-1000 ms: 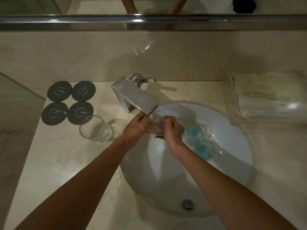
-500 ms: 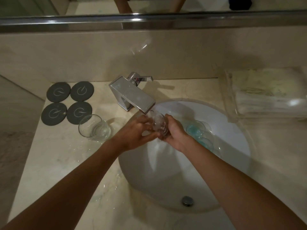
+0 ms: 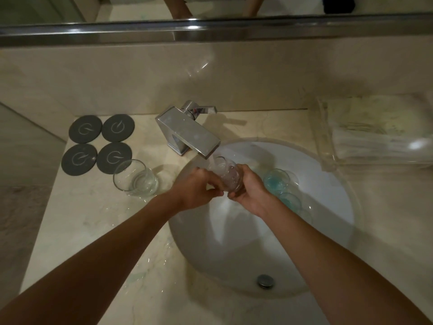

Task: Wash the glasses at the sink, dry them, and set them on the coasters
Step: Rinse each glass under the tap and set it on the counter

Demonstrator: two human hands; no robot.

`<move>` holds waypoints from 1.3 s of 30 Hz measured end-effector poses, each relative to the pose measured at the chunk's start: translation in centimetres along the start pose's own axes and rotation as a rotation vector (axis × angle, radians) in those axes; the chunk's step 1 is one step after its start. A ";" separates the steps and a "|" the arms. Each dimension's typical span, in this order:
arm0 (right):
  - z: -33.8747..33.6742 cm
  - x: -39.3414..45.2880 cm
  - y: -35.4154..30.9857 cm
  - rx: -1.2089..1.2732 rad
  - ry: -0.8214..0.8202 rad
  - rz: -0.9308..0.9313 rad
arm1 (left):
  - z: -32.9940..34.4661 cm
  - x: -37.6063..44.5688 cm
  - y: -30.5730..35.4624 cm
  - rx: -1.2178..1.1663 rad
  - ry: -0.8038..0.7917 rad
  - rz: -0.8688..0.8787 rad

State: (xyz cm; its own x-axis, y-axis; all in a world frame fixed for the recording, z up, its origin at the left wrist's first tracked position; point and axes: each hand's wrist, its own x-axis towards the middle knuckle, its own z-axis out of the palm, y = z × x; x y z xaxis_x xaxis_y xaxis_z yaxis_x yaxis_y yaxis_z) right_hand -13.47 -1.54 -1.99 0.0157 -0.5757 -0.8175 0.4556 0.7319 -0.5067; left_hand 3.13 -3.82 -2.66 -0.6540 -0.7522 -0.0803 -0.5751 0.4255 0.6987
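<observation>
Held glass (image 3: 228, 175): clear tumbler, tilted, mouth up toward the tap (image 3: 187, 133); water runs from the spout into it; wet and glinting.
Place: over the back of the sink (image 3: 328, 231), just under the spout.
Left hand (image 3: 199, 192): fingers curled at the glass's lower left side, thumb and fingertips pinching it.
Right hand (image 3: 249, 190): wrapped round the glass's right side and base, gripping it.
Blue glasses (image 3: 276, 181): two clear glasses with blue liquid, standing in the sink just right of the right hand; the nearer one is partly hidden by the wrist.
Clean glass (image 3: 134, 178): clear, upright on the table (image 3: 82, 219), a little water in the bottom, touching the edge of the front right coaster.
Coasters (image 3: 100, 144): four dark grey discs in a two-by-two block at the table's back left corner, all bare on top.
Markings: each coaster bears a pale ring-and-leaf logo; no readable writing.
Change: half a second ago the glass sat lower between both hands; now it is raised nearer the spout, mouth turned more upward. The left hand has slid down toward the base. Clean glass, coasters and blue glasses unmoved.
Towels (image 3: 375, 137): folded pale stack in a clear tray at the table's right rear.
Drain (image 3: 265, 281): metal plug at the sink's near side.
Table surface: water droplets and streaks left of the sink.
</observation>
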 end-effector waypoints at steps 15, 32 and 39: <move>-0.2 0.2 0.7 -0.253 -0.149 -0.097 | -1.5 -0.4 -0.3 0.560 0.054 0.267; 0.6 1.1 1.0 -0.219 -0.015 -0.282 | -1.0 1.0 0.4 0.319 -0.199 -0.190; -0.3 0.0 -0.3 -0.382 -0.151 -0.147 | -1.9 0.8 0.6 0.640 -0.245 0.126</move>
State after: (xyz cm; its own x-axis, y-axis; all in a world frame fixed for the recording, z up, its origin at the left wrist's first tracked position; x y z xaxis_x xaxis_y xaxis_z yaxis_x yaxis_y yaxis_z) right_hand -13.87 -1.63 -1.98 0.1183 -0.7097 -0.6945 0.1006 0.7044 -0.7026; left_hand 3.21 -5.08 -0.95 -0.7838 -0.5740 -0.2370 -0.6145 0.7720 0.1627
